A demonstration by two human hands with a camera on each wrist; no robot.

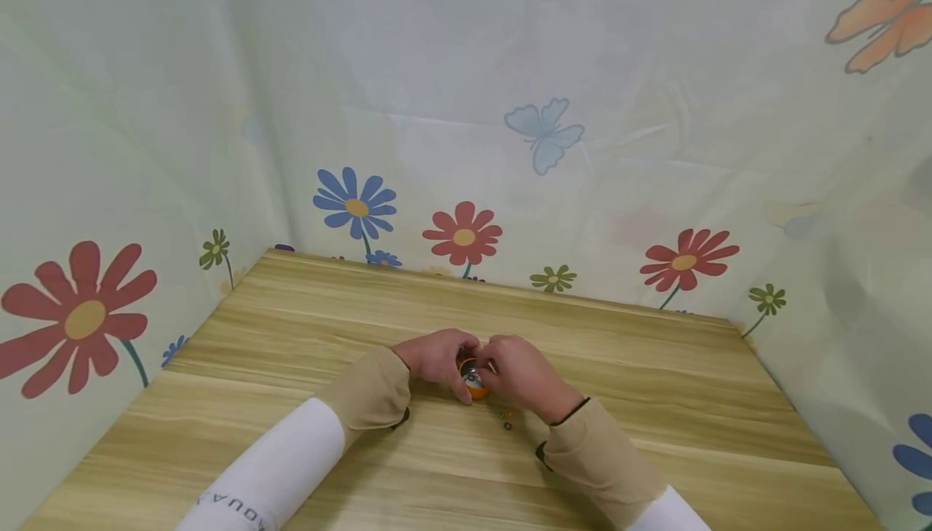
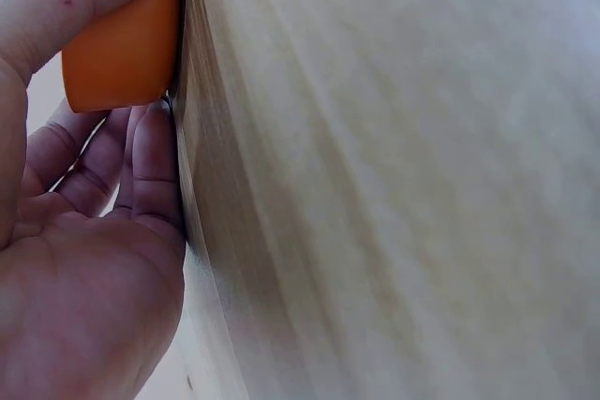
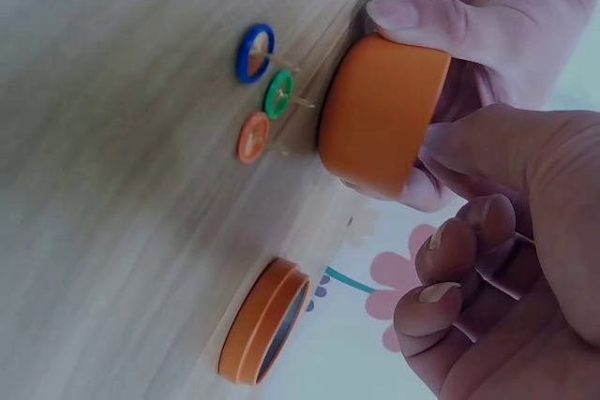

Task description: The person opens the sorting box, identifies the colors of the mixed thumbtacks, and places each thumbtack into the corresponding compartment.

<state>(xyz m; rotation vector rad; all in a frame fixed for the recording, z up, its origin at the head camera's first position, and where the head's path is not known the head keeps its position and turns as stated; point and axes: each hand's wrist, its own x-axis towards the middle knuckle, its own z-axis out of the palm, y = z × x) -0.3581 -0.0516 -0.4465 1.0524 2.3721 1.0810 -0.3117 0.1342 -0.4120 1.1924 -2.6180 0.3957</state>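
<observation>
A: What does the left hand (image 1: pixel 439 357) have?

B: It grips the orange container (image 3: pixel 380 114) — smooth, round-sided, matte — on the bench (image 1: pixel 451 474), in the lower middle of the head view.

A: And the right hand (image 1: pixel 526 377)?

B: Its fingers are bent at the container's open rim. Some tips are hidden, so I can't tell whether they pinch anything.

A: What lies nearby?

B: Upper left of the right wrist view: a blue-rimmed disc (image 3: pixel 251 51), a green-rimmed disc (image 3: pixel 277 95) and an orange-rimmed disc (image 3: pixel 252 138), close together, thin pins jutting from the blue and green ones. Lower left, well apart, sits a round, stepped orange piece (image 3: pixel 258 325) with a dark face.

A: The bench's surface?

B: Wood-grained, long pale streaks — blurred in the left wrist view, where the top edge cuts off the container.

A: Inside the container?

B: Something silvery, too small to make out.
</observation>
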